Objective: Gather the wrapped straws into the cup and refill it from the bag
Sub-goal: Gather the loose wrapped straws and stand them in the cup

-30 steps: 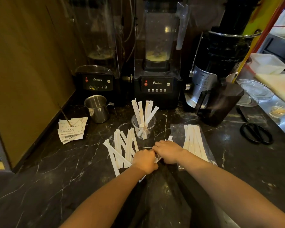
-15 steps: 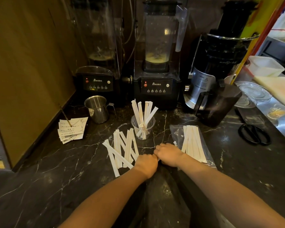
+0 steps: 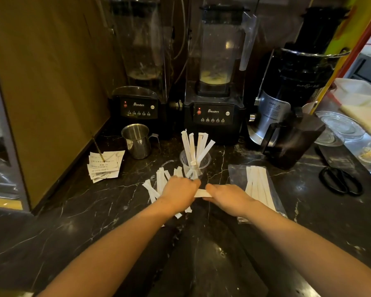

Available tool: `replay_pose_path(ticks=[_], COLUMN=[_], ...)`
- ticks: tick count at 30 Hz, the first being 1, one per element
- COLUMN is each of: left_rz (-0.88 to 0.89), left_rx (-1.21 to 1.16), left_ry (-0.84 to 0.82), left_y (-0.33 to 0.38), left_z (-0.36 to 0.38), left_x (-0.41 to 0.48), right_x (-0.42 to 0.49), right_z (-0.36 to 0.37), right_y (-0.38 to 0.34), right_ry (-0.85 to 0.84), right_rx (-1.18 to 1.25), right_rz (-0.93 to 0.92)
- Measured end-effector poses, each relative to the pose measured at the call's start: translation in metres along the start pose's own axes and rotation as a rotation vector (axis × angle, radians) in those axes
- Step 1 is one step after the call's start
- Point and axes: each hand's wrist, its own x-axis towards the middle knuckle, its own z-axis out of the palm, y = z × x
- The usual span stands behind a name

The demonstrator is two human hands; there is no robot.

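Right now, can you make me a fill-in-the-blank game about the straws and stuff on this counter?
1. The clear cup stands in front of the ____ blender of the two.
2. The clear bag of wrapped straws lies to the ____ of the cup.
3. The black scissors lie on the ____ side of the counter.
4. Between the left hand and right hand stretches one wrapped ____.

Missing words: right; right; right; straw

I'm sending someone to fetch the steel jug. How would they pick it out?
Find the two black blenders at the back of the dark marble counter. In front of the left one stands the small shiny steel jug, empty, handle to the right: the only metal cup there.
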Motion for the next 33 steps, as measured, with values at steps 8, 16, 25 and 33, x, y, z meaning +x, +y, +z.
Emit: replay_pose_path(ticks=[8, 16, 25, 33], left_rz=[-0.344, -0.494, -0.353, -0.387], left_rx=[-0.427, -1.541, -1.744, -1.998], left_ry=[0.347, 0.337, 0.430, 0.444], left_y=[-0.037, -0.052, -0.057, -0.073], left_z=[-0.038, -0.042, -0.034, -0.020], left_x=[-0.030, -0.053, -0.060, -0.059], right_x=[0.001, 0.016, 0.046, 0.063], right_z=[-0.030, -0.042, -0.023, -0.020], right_y=[-0.013, -0.052, -0.111, -0.122], right_ry=[0.135, 0.290, 0.022, -0.071], right_rx=[0.140, 0.927, 1.174, 1.116], right_rz=[0.054, -0.014, -0.089, -0.071])
